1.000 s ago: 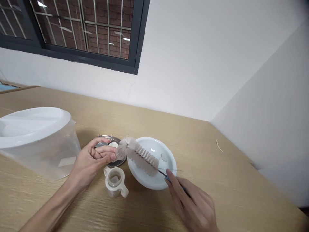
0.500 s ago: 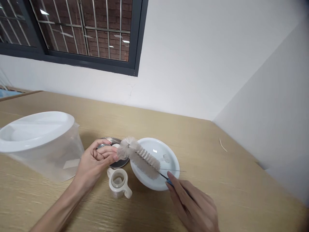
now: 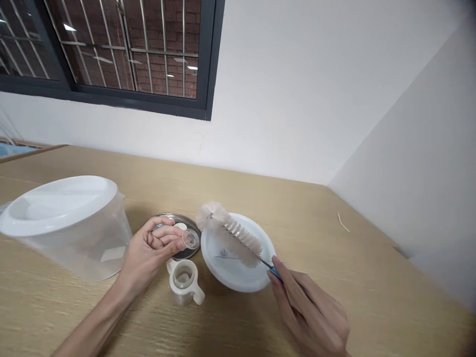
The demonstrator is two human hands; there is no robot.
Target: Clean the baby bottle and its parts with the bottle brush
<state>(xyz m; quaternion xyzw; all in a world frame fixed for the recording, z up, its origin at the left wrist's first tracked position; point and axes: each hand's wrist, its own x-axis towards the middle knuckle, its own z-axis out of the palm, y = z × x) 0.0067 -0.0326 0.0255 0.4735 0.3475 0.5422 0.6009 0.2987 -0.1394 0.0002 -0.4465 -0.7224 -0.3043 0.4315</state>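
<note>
- Translucent, white-lidded plastic container (image 3: 84, 240): left on the wooden bench (image 3: 357, 302).
- Round metal tray (image 3: 188, 253): right of it, behind the translucent two-handled plastic cup (image 3: 183, 293).
- Round white bowl (image 3: 230, 278): right of both, beneath the white bristle brush (image 3: 243, 243).

The brush (image 3: 243, 243) stands clear of the small ringed cap (image 3: 191, 239).
Its rounded tip, earlier over the cap in the left hand (image 3: 145, 253) just left of the bowl (image 3: 230, 278), is now apart from it at the bowl's far left rim, so the cap's ringed face shows. The right hand (image 3: 310, 307) sits farther right of the bowl than before. The bristles now hide the clear bit inside the bowl, while a thin wire (image 3: 225, 257) shows to their left within it.
</note>
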